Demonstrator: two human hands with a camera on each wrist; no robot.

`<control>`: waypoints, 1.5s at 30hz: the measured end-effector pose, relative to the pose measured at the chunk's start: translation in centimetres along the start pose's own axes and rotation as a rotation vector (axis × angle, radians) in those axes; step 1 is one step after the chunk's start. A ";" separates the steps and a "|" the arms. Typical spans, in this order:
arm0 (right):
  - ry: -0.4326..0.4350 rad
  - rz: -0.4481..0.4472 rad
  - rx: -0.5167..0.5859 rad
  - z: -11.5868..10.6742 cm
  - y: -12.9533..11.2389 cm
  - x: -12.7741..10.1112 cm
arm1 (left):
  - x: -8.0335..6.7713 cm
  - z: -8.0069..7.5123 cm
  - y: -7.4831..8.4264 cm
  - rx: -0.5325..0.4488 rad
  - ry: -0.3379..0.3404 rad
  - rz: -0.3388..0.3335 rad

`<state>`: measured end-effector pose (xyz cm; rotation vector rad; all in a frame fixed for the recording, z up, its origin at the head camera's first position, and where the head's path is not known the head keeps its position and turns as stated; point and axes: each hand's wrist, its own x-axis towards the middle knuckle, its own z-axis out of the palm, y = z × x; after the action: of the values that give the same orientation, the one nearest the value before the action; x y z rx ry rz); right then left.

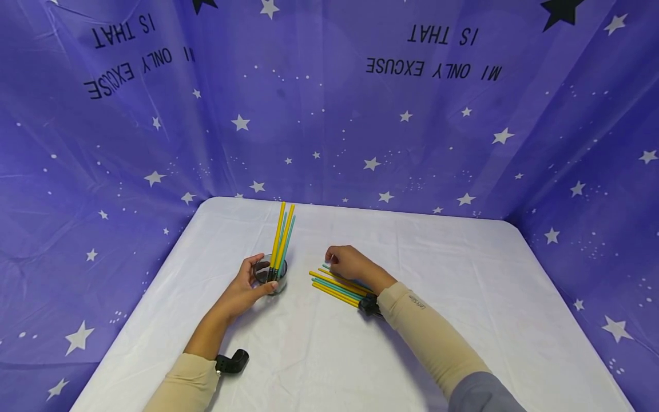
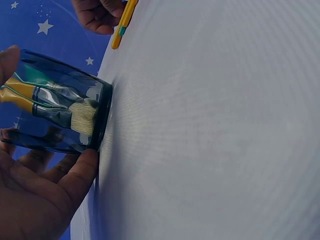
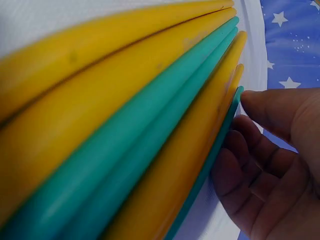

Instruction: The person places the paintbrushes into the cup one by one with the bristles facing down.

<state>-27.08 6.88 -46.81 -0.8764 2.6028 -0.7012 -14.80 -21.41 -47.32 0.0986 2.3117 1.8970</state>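
Note:
A clear glass (image 1: 278, 284) stands on the white table (image 1: 463, 297) with several yellow and teal brushes (image 1: 282, 240) upright in it. My left hand (image 1: 261, 274) grips the glass from the left; in the left wrist view the glass (image 2: 60, 110) shows bristles (image 2: 82, 117) at its bottom, held by thumb and fingers (image 2: 75, 175). To its right a fan of yellow and teal brushes (image 1: 337, 286) lies flat. My right hand (image 1: 340, 262) rests on their far ends. Its curled fingers (image 3: 250, 150) and thumb close on the end of a teal brush (image 3: 215, 150) at the fan's edge.
A purple star-printed backdrop (image 1: 128, 171) encloses the table at the back and both sides. Black wrist camera mounts sit by my left forearm (image 1: 231, 361) and right wrist (image 1: 368, 304). The table's rounded back corners lie close behind the glass.

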 end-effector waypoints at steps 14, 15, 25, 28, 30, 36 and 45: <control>-0.060 -0.001 -0.152 0.0 -0.6 0.2 | 0.1 0.1 0.0 -0.003 -0.003 0.001; -0.061 -0.002 -0.147 -0.1 -0.6 0.2 | 0.1 0.2 0.0 -0.003 -0.003 0.001; -0.033 -0.009 -0.080 -1.0 -0.8 -0.2 | 0.1 0.2 0.0 0.004 -0.002 -0.006; -0.011 -0.024 -0.060 -1.5 -1.1 -0.2 | 0.1 0.2 0.1 0.005 0.003 -0.017; 0.004 -0.040 -0.053 -1.8 -1.3 -0.2 | 0.1 0.2 0.2 0.002 0.006 -0.022; 0.023 -0.071 -0.040 -3.0 -2.2 -0.1 | 0.0 0.2 0.1 -0.006 0.003 -0.020; 0.103 -0.101 0.068 -4.6 -3.1 0.2 | 0.0 0.1 0.1 -0.006 -0.003 -0.008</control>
<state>-27.67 6.21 -41.33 -0.9803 2.6209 -0.8787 -14.78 -21.30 -47.21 0.0916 2.3005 1.8988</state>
